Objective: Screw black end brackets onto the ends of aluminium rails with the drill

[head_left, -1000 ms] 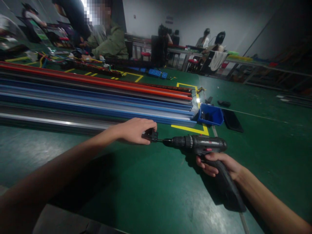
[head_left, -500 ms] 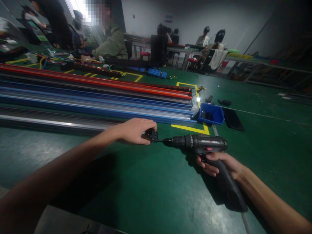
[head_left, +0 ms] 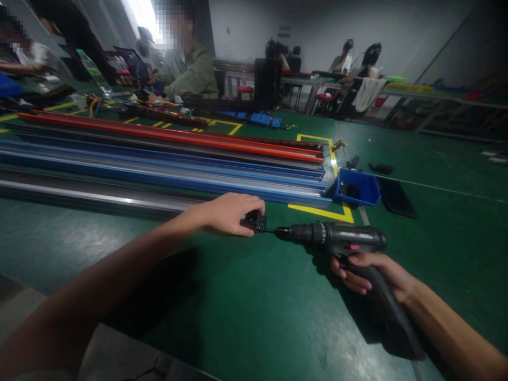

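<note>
My left hand [head_left: 232, 214] is wrapped around the right end of a dark grey metal profile [head_left: 130, 200], where a black end piece [head_left: 260, 222] pokes out past the fingers. In my right hand [head_left: 381, 270] is a black cordless drill [head_left: 337, 236], gripped by its handle and pointing left. Its thin bit [head_left: 273, 230] reaches the face of the black end piece; the exact contact point is too small to make out. Beyond the grey profile, blue profiles [head_left: 190, 175] and a red profile [head_left: 198, 138] lie side by side on the green table [head_left: 254, 307].
A blue bin [head_left: 359, 188] with small dark parts stands beyond the drill, a flat black object [head_left: 397, 198] beside it. Loose wires [head_left: 95, 103] and a blue strip [head_left: 265, 120] lie at the back. A person in a green jacket [head_left: 194, 74] sits across the table.
The whole view has shifted slightly, so everything appears farther right. Both hands, the drill and the end piece keep about the same positions relative to one another.
</note>
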`<state>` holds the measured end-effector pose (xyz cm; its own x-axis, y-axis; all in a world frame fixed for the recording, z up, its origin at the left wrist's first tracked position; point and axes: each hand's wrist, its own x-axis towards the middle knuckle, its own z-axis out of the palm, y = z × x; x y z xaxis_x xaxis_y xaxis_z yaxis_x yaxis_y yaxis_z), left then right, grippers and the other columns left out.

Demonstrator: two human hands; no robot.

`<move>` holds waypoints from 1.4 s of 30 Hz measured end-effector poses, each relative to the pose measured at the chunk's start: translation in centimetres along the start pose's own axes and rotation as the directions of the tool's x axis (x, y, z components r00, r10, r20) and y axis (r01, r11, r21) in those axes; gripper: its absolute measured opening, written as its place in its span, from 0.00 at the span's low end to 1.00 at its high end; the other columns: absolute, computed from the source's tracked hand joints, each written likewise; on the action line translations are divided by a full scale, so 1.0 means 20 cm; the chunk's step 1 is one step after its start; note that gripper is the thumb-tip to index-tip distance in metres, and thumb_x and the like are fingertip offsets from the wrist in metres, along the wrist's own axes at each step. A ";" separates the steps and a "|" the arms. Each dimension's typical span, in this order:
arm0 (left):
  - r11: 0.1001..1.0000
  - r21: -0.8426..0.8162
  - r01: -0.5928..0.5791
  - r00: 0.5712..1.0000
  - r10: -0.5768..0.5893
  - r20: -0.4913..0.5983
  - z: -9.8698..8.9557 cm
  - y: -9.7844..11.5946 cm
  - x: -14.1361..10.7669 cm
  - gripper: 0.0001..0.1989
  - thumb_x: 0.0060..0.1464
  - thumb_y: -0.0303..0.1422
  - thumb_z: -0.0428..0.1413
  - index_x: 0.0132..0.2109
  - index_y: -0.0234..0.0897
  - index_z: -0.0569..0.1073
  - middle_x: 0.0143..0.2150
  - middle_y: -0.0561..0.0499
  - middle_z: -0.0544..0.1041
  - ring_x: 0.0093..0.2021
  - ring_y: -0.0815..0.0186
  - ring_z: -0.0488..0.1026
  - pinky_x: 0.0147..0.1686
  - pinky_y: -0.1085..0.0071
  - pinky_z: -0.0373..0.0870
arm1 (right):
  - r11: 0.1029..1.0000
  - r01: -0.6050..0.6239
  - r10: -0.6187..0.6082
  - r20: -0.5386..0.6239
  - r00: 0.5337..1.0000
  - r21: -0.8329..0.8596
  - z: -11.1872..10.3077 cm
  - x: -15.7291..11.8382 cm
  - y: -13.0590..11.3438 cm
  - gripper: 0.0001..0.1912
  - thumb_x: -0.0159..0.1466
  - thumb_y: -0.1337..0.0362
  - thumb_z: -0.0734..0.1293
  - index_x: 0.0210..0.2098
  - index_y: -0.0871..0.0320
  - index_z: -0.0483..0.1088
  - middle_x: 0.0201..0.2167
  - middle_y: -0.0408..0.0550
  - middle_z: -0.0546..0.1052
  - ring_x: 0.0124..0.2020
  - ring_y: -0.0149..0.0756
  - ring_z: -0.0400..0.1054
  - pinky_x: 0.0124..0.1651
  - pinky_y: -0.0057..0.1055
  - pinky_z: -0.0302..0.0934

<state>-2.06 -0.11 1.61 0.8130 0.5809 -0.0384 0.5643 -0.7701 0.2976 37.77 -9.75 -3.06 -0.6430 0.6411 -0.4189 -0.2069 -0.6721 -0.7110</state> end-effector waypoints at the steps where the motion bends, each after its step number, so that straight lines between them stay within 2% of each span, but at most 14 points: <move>1: 1.000 0.001 0.000 1.000 0.000 -0.001 0.00 0.00 0.00 0.19 0.55 0.43 0.63 0.50 0.43 0.70 0.49 0.51 0.77 0.46 0.59 0.74 0.44 0.66 0.64 | 1.000 -0.004 0.004 -0.008 1.000 0.004 0.00 0.00 0.00 0.14 0.63 0.63 0.73 0.41 0.71 0.81 0.32 0.56 0.77 0.18 0.21 0.60 0.25 0.21 0.66; 15: 1.000 -0.004 0.013 1.000 -0.013 0.007 -0.01 0.00 0.00 0.19 0.56 0.43 0.63 0.51 0.44 0.70 0.50 0.51 0.77 0.47 0.59 0.74 0.44 0.67 0.65 | 0.999 -0.036 0.036 -0.021 0.999 0.016 0.00 0.00 -0.01 0.14 0.63 0.62 0.73 0.41 0.69 0.83 0.31 0.55 0.77 0.18 0.23 0.60 0.25 0.23 0.64; 25: 1.000 0.015 0.009 1.000 -0.009 -0.002 0.02 -0.02 0.00 0.20 0.56 0.45 0.62 0.52 0.44 0.70 0.50 0.50 0.77 0.47 0.59 0.75 0.43 0.66 0.65 | 1.000 0.000 -0.002 0.063 0.998 0.031 0.00 0.01 -0.01 0.15 0.66 0.63 0.71 0.44 0.72 0.80 0.34 0.57 0.79 0.20 0.22 0.62 0.27 0.22 0.66; 42: 0.999 0.017 0.028 0.999 -0.028 0.020 0.01 -0.01 0.01 0.20 0.57 0.47 0.62 0.52 0.44 0.70 0.51 0.50 0.77 0.47 0.59 0.74 0.43 0.67 0.65 | 1.000 -0.015 0.013 0.090 0.996 0.022 -0.04 0.00 0.00 0.17 0.67 0.60 0.71 0.46 0.72 0.79 0.37 0.56 0.78 0.21 0.22 0.64 0.28 0.22 0.66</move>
<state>-1.96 0.05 1.42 0.7996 0.5969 -0.0661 0.5891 -0.7581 0.2797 38.37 -9.42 -3.61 -0.7092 0.5967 -0.3755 -0.2139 -0.6896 -0.6919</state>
